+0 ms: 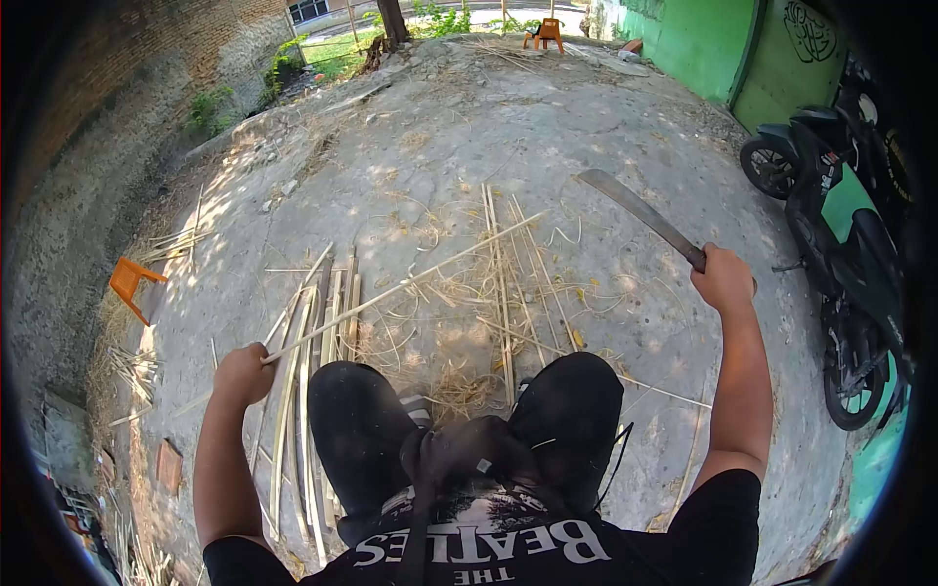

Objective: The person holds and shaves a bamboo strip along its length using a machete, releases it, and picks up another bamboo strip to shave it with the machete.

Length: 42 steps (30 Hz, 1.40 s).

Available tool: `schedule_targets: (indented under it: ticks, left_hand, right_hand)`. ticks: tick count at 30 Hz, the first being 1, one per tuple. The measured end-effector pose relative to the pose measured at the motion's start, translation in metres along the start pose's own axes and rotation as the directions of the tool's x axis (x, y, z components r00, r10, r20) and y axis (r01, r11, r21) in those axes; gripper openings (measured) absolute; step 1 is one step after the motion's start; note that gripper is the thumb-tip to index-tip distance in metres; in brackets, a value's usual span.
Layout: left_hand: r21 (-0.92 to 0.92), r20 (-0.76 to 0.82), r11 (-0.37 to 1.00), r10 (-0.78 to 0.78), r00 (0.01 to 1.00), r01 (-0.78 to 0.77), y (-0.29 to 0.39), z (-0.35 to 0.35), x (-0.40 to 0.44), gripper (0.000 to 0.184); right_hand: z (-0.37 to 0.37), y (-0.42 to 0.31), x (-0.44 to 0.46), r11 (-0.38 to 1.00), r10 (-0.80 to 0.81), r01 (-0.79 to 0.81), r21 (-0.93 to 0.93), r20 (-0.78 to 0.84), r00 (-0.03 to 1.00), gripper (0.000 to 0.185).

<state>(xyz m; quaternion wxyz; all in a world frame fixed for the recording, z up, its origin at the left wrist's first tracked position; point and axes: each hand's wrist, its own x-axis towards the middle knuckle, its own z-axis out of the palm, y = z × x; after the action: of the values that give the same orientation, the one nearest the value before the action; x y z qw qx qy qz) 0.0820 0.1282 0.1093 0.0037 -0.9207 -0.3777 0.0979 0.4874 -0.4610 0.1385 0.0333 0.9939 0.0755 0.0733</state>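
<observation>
My left hand (243, 374) is closed around one end of a long, pale bamboo strip (401, 285), which slants up and to the right in front of my knees. Out to the right, my right hand (724, 277) grips the handle of a machete (640, 210). Its blade points up and left, apart from the strip. A bundle of split bamboo strips (308, 361) lies on the ground beside my left leg. More thin strips (496, 273) lie between and beyond my knees, among curly shavings (464, 388).
A motorcycle (831, 225) stands at the right by a green wall (684, 44). An orange plastic piece (134, 288) lies at the left, near further strips (132, 371). An orange stool (545, 35) and a tree trunk (393, 21) are at the far end of the concrete ground (440, 146).
</observation>
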Motion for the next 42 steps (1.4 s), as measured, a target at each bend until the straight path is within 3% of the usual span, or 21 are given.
schedule_targets:
  ticks: [1,4,10,14,17,19,23,27,30,33,35,37,42]
  left_hand:
    - [0.010,0.037,0.996,-0.089,0.995,0.088,-0.010,0.002,-0.009,0.034]
    - [-0.061,0.222,0.992,-0.097,0.970,0.114,-0.038,-0.005,-0.027,0.049]
    - [0.085,0.057,0.951,-0.303,0.951,0.298,-0.103,0.050,-0.021,0.057]
    - [-0.012,-0.012,0.909,-0.416,0.909,0.416,-0.142,0.094,-0.017,0.056]
    - [-0.053,-0.053,0.855,-0.518,0.854,0.516,-0.161,0.131,-0.037,0.056]
    - [-0.058,-0.062,0.829,-0.558,0.827,0.556,-0.158,0.134,-0.048,0.055]
    - [-0.094,-0.031,0.833,-0.550,0.835,0.545,-0.162,0.154,-0.071,0.054]
    - [-0.048,-0.019,0.830,-0.557,0.830,0.556,-0.166,0.140,-0.082,0.054]
    - [-0.087,0.011,0.877,-0.473,0.881,0.472,-0.154,0.125,-0.083,0.053]
    - [-0.325,0.158,0.870,-0.336,0.928,0.370,-0.185,0.153,-0.062,0.055]
    - [-0.593,0.355,0.660,-0.298,0.886,0.460,-0.179,0.156,-0.054,0.052]
    - [-0.731,0.507,0.427,-0.183,0.842,0.532,-0.121,0.119,-0.056,0.050]
    - [-0.833,0.385,0.392,-0.098,0.918,0.391,-0.021,0.086,-0.056,0.044]
  right_hand:
    - [0.009,0.006,0.002,1.000,0.014,-0.014,0.015,0.039,0.999,0.026]
    - [0.030,0.020,0.002,0.998,0.043,-0.050,0.047,0.145,0.988,0.030]
    - [0.059,0.016,-0.034,0.984,0.014,-0.067,0.168,0.295,0.955,0.040]
    - [0.078,0.019,-0.040,0.945,-0.052,-0.046,0.325,0.285,0.957,0.038]
    - [0.074,0.011,-0.045,0.682,-0.090,-0.205,0.702,0.358,0.929,0.035]
    - [0.070,0.002,-0.043,0.570,-0.093,-0.209,0.795,0.314,0.945,0.033]
    - [0.063,-0.019,-0.039,0.442,-0.068,-0.126,0.888,0.174,0.982,0.030]
    - [0.039,-0.052,-0.039,0.349,-0.118,-0.110,0.931,0.160,0.980,0.026]
    - [0.023,-0.078,-0.047,0.313,-0.177,-0.090,0.945,0.151,0.972,0.024]
    - [0.017,-0.105,-0.049,0.253,-0.281,-0.082,0.964,0.155,0.947,0.024]
    - [0.010,-0.126,-0.052,0.198,-0.354,-0.111,0.974,0.176,0.918,0.025]
    - [0.010,-0.152,-0.054,0.205,-0.404,-0.082,0.975,0.160,0.901,0.021]
    - [0.012,-0.232,-0.059,0.367,-0.483,0.194,0.910,0.008,0.876,0.034]
